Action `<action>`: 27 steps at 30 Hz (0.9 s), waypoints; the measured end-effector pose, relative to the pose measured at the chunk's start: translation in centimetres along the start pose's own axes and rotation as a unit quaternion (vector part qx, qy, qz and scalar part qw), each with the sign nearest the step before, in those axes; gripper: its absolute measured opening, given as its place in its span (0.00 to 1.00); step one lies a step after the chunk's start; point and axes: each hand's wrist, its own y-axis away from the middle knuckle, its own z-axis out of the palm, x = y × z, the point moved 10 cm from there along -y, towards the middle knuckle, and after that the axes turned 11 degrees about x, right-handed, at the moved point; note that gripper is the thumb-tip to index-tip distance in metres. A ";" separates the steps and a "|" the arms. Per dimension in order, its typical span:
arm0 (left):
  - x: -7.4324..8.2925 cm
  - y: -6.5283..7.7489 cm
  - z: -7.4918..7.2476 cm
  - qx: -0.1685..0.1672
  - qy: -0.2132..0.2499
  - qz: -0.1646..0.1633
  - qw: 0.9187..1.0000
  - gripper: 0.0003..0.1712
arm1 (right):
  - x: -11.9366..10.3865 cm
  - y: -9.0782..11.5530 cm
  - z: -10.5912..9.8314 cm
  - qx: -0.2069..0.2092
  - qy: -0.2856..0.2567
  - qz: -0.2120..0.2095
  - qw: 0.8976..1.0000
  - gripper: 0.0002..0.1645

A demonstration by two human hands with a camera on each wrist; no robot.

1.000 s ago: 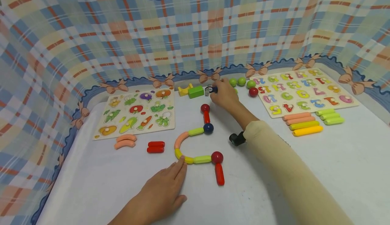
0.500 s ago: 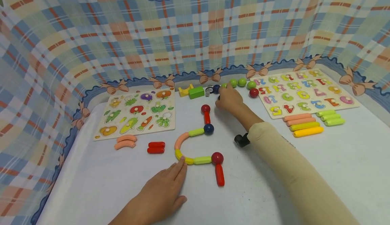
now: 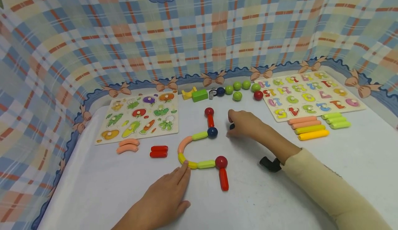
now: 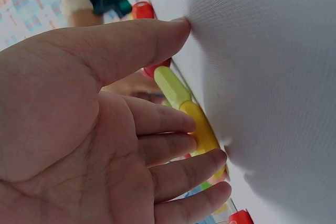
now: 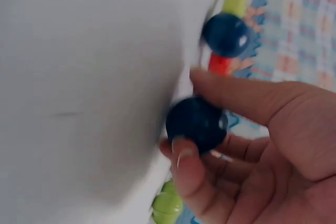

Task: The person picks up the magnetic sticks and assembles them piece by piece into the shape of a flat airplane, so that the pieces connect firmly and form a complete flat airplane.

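My left hand (image 3: pixel 164 195) lies with straight fingers, its fingertips on the curved yellow rod (image 3: pixel 193 165). That rod is part of a C-shaped line with a curved pink rod (image 3: pixel 184 144) and light green rods (image 3: pixel 206 164). The lower end carries a red ball (image 3: pixel 221 162) and a red rod (image 3: pixel 223 179). The upper end has a dark blue ball (image 3: pixel 212 132), a red rod (image 3: pixel 210 121) and a smaller red ball (image 3: pixel 209 112). My right hand (image 3: pixel 248 124) pinches another dark blue ball (image 5: pixel 197 123) just right of that upper end, close over the table.
A vegetable puzzle board (image 3: pixel 146 116) lies back left, a number puzzle board (image 3: pixel 311 95) back right. Several green balls (image 3: pixel 237 96), a red ball (image 3: pixel 258 95) and a green block (image 3: pixel 200 94) line the back. Loose rods lie left (image 3: pixel 159 151) and right (image 3: pixel 313 134).
My right hand has come from the row of balls at the back toward me and slightly right, bringing a dark blue ball. My left hand has stayed in place.
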 end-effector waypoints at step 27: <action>-0.3 -0.1 0.1 -0.003 0.004 -0.012 1.000 0.48 | -8.7 13.3 4.9 -0.186 -0.191 -0.238 0.934 0.26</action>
